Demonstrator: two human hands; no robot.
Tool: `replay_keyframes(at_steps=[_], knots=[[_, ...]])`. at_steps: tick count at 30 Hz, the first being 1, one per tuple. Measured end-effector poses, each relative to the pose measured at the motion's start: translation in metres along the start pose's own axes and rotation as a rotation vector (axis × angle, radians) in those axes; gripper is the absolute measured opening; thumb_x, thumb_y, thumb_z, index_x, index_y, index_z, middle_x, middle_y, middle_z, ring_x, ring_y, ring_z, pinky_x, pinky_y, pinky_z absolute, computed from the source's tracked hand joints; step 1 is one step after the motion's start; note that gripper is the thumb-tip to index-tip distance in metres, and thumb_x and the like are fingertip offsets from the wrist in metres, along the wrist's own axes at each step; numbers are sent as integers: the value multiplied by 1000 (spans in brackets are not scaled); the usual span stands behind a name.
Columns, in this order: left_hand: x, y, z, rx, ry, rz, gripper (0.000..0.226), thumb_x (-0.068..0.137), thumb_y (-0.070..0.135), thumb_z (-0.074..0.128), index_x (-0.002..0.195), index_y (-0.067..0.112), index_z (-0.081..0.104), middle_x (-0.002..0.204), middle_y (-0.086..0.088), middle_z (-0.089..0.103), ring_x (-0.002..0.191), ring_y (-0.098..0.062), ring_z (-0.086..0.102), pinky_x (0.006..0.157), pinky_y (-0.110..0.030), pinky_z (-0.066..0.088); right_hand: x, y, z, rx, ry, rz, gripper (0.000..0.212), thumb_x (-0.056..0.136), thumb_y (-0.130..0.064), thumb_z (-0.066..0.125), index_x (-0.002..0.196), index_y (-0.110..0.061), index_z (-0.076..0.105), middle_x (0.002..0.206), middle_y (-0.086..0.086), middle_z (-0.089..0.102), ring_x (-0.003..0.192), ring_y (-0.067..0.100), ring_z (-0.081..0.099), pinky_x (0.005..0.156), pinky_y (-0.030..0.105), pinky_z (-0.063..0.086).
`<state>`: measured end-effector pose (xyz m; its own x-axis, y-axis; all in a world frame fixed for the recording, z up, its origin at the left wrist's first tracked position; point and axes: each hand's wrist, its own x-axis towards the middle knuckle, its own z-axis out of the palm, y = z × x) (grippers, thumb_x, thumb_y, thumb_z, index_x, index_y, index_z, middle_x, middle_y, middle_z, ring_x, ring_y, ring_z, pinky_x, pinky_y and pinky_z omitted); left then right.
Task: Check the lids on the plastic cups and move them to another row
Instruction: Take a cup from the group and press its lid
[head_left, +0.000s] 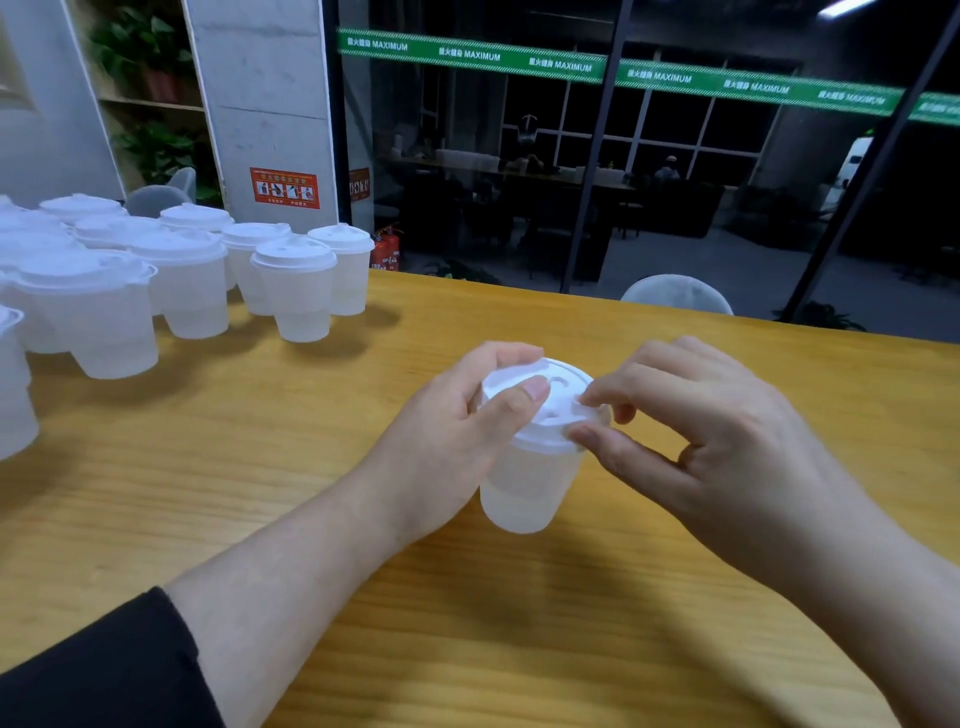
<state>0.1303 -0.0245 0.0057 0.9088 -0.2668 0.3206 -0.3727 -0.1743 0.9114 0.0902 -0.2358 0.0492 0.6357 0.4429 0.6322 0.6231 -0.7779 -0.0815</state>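
Observation:
A translucent plastic cup (527, 480) with a white lid (550, 415) stands on the wooden table (311, 519) in the middle of the view. My left hand (457, 436) grips the cup from the left, its thumb lying across the lid's top and its fingers curled round the far side. My right hand (691, 431) pinches the lid's right rim between thumb and forefinger. Several more lidded cups (293, 286) stand grouped at the table's far left.
The table's far edge runs along a dark glass wall. A grey chair back (675, 296) rises behind that edge, and a red fire extinguisher (387, 249) stands by the pillar. Bare wood lies around and in front of the held cup.

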Motion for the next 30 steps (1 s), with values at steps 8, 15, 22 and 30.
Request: replay_keyframes(at_steps=[8,15,22,30], knots=[[-1,1,0,42,2,-4,53,79,75,48,126,53,59,117,10,70,107,-6,65,90,-29,54,-1,-8,7,11,50,53,29,94,-57,54,94,-31,64,87,-17,53,85,15,54,69,38,48],[-2,-1,2,-115,-33,-35,80,79,92,26,147,53,44,150,21,52,140,2,45,120,-36,35,0,-10,24,417,-43,400,99,64,-90,64,148,-47,35,141,-31,46,130,-10,45,101,21,43],[-3,1,5,-202,-68,-75,86,71,101,26,149,66,29,162,28,33,149,2,31,126,-41,27,8,-20,30,557,-127,488,92,65,-69,77,147,-48,41,138,-25,54,126,-4,53,104,28,49],[-2,12,6,-589,-49,-354,53,102,65,42,131,31,70,125,-3,74,110,-25,69,92,-44,57,27,-35,12,871,95,602,76,66,-46,81,136,-41,52,117,-18,68,99,-9,66,73,10,52]])
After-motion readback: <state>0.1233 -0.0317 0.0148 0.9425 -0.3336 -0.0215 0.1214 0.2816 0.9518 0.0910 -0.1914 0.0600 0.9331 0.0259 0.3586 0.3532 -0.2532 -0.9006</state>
